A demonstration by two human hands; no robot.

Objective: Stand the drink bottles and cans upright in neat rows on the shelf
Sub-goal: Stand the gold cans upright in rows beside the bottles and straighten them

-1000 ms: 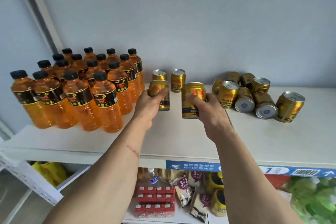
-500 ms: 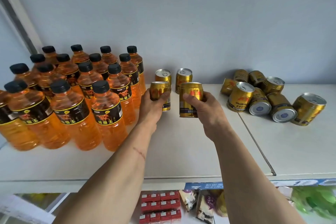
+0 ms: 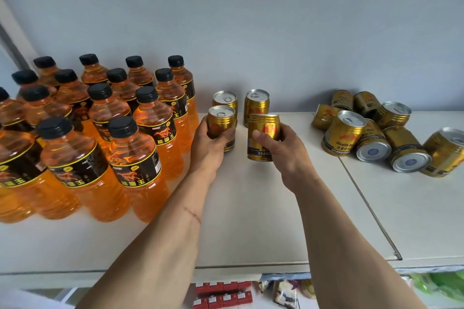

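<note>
As both hands have lowered since a second ago, left hand [image 3: 213,144] and right hand [image 3: 278,148] each grip a gold can [image 3: 221,124] near the shelf [image 3: 251,208], starting row two.

Plain pale grey wall [image 3: 276,20], cream shelf top [image 3: 251,221], soft even light

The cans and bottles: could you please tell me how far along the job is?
Done: bottles in rows, two cans upright by the wall. In hand: left hand and right hand each grip a can. Left: the pile, mostly lying down.
</note>
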